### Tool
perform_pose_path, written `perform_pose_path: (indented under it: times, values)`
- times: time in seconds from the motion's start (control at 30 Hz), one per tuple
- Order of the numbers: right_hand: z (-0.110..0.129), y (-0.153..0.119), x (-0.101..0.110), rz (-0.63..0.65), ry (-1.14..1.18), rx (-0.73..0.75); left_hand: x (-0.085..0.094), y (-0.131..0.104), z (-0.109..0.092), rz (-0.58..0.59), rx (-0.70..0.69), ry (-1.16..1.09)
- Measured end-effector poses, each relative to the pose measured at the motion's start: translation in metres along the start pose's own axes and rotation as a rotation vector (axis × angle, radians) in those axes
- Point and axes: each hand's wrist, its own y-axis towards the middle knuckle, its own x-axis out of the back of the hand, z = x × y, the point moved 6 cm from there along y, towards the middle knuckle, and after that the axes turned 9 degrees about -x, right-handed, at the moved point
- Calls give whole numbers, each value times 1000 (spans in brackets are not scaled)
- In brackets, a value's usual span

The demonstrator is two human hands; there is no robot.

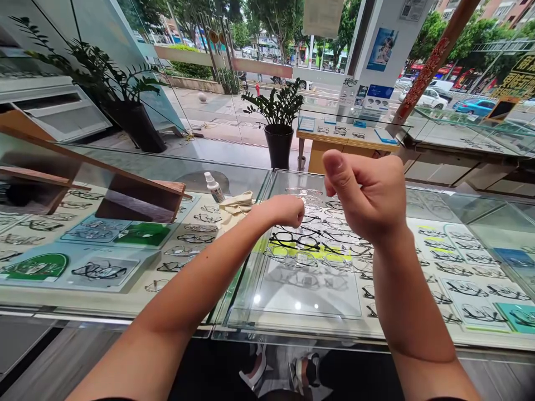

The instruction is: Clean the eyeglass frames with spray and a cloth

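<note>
My left hand [288, 210] is closed, knuckles up, just above or at the far rows of eyeglasses in a clear tray on the glass counter. Whatever its fingers hold, if anything, is hidden. Higher and nearer the camera, my right hand [371, 195] is curled into a fist with the thumb along the top; nothing shows in it. Between and below the hands lie black-framed eyeglasses [295, 241], with thin clear-framed eyeglasses [288, 257] in front. A pale cloth [236, 207] and a white spray bottle [214, 188] are left of my left hand.
The glass counter [292, 328] runs across in front of me, with many eyeglasses on display inside. Brown wooden stands [142, 195] rise on its left part. Behind it are a potted plant [279, 139], a wooden display table [346, 146] and large windows onto a street.
</note>
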Motion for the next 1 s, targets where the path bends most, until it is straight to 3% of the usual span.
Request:
perform_pose_path:
  times: [0.1, 0.4, 0.6, 0.8, 1.0]
  values:
    - [-1, 1, -2, 25, -4, -23, -4, 0, -2, 113, 8, 37]
    - [-1, 3, -6, 21, 20, -84, -4, 1, -3, 123, 33, 55]
    - [2, 2, -5, 3, 44, -72, 6, 5, 4, -100, 42, 109]
    - [-7, 5, -1, -78, 367, -176, 4, 9, 11, -86, 76, 199]
    - [-17, 11, 3, 123, 630, -390, -2, 13, 15, -77, 43, 181]
